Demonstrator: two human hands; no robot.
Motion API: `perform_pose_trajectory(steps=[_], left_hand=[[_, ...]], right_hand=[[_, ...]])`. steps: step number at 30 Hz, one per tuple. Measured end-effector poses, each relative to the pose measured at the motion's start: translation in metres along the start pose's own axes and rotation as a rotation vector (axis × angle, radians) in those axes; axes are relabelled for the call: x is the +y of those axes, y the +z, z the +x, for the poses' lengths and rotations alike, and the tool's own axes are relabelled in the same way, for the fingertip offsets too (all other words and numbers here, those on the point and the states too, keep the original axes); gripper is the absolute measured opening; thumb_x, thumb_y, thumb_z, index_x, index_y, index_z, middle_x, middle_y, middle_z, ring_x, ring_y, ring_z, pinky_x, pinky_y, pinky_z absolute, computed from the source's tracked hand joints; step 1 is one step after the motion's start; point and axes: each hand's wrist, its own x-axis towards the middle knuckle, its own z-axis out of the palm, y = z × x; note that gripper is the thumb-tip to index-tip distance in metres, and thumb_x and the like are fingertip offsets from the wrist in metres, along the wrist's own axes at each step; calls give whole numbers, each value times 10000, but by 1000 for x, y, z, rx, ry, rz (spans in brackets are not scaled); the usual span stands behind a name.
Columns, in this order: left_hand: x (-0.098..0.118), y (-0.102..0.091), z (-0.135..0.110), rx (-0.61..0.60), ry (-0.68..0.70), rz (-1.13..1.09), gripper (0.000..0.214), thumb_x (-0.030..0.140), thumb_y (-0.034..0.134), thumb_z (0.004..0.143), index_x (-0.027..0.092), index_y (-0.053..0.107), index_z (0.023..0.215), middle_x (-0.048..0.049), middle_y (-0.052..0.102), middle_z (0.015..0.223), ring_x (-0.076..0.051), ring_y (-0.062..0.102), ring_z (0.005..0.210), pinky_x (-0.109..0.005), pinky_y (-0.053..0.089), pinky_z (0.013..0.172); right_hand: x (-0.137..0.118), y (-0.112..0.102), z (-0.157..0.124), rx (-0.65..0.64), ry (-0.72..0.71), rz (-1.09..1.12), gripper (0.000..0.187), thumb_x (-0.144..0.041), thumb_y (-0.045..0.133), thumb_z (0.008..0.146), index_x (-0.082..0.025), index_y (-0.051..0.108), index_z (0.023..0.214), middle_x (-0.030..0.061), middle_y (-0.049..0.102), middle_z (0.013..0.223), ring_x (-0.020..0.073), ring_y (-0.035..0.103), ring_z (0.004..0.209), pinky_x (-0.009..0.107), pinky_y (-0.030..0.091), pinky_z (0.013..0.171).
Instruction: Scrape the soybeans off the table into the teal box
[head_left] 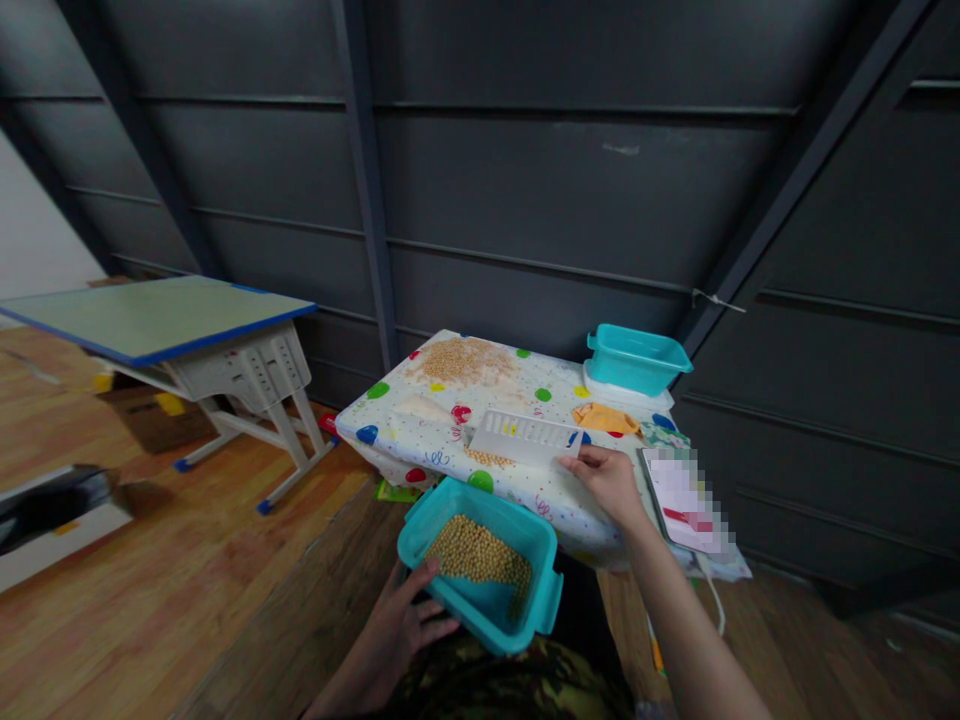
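My left hand (411, 615) grips the near left side of a turquoise plastic basin (425, 527), thumb at the rim and fingers against the outer wall. Tilted in front of my body, the basin holds a layer of yellow soybeans (480, 552). My right hand (609, 482) pinches the right end of a white slotted plastic board (529, 436) just above the tabletop. A few soybeans (489, 457) lie along the board's lower left edge. Farther back on the table is a spread pile of soybeans (457, 360), with paler bits around it.
The table has a white cloth (382, 430) with coloured dots. At its back right stands another turquoise basin (637, 360) on a white base. An orange cloth (606, 417) and a tablet-like device (682, 500) with a cable lie at the right. Another desk (187, 310) stands left.
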Motion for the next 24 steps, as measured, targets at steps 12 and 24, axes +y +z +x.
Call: perform_pose_trajectory(steps=[12, 24], left_hand=[[0, 0, -2, -10, 15, -8, 730, 409, 817, 934, 245, 485, 1562, -141, 784, 1289, -299, 835, 889, -479, 673, 852], [-1, -2, 0, 7, 14, -14, 527, 412, 832, 915, 224, 567, 1331, -142, 785, 1252, -306, 834, 894, -479, 689, 833]], right_hand=[[1, -1, -7, -25, 10, 17, 450, -643, 819, 763, -195, 862, 767, 129, 851, 864, 309, 744, 775, 400, 589, 714], [-12, -27, -35, 141, 0, -126, 450, -637, 765, 785, -211, 770, 641, 67, 735, 647, 234, 630, 615, 324, 454, 570]])
